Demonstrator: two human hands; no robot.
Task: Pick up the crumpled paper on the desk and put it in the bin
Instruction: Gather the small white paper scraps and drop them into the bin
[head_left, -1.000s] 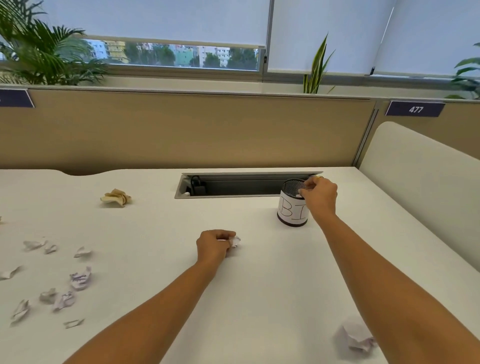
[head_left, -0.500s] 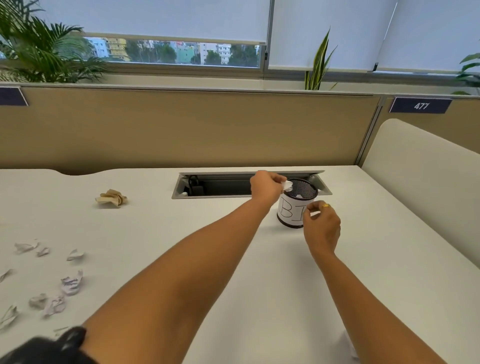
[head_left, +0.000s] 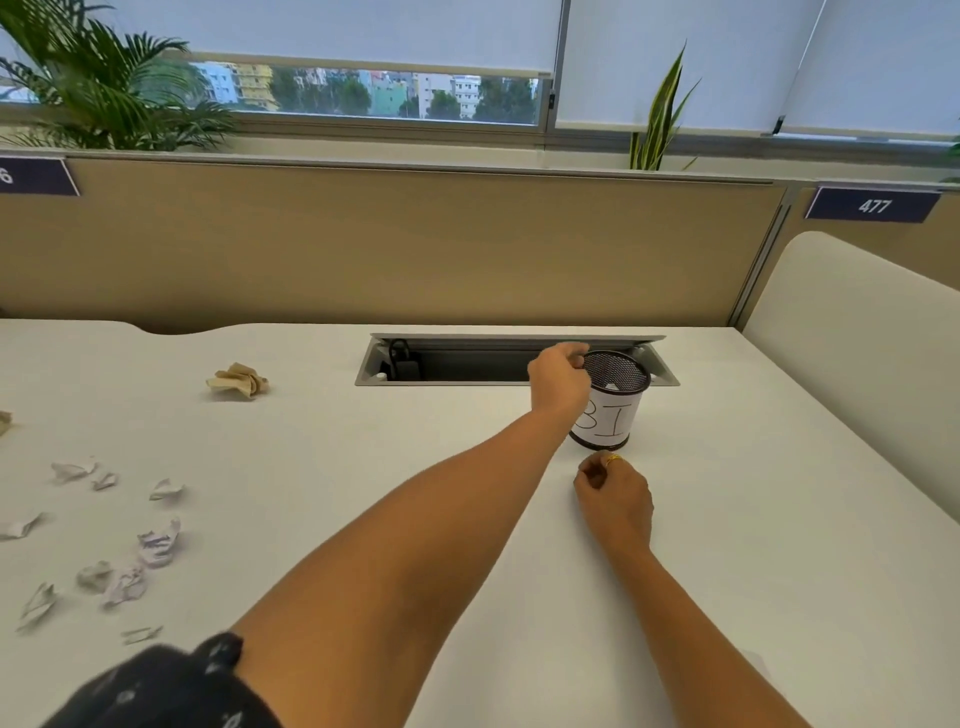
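1. White counter (head_left: 311, 467), broad and matte, fills the lower view. A tan partition (head_left: 415, 249) runs along its far edge and carries a dark plate (head_left: 874, 206) reading 477.
2. Grey cable trough (head_left: 467, 364) is sunk into the counter at the far middle, lid open, with a dark plug at its left end.
3. Dark patterned sleeve (head_left: 171, 686) sits at the bottom left. The left forearm reaches from it diagonally toward the bin.
4. Bin (head_left: 613, 415): a small black mesh cup, upright, in front of the trough's right end. Its white label shows the letters "BI".
5. Left hand (head_left: 558, 374) is at the bin's near-left rim, knuckles up and fingers bunched over the edge. Cannot tell whether they pinch anything.
6. Right hand (head_left: 615, 501) is low over the counter, just in front of the bin and apart from it. It is clenched, fingers curled into the palm.
7. Crumpled paper (head_left: 158, 543): white scraps lie scattered across the counter's left side, well apart from the bin. One tan wad (head_left: 240, 381) lies farther back, left of the trough.
8. White scrap (head_left: 612, 387) shows inside the bin.
9. Gold ring (head_left: 613, 459) is on a finger of the right hand.
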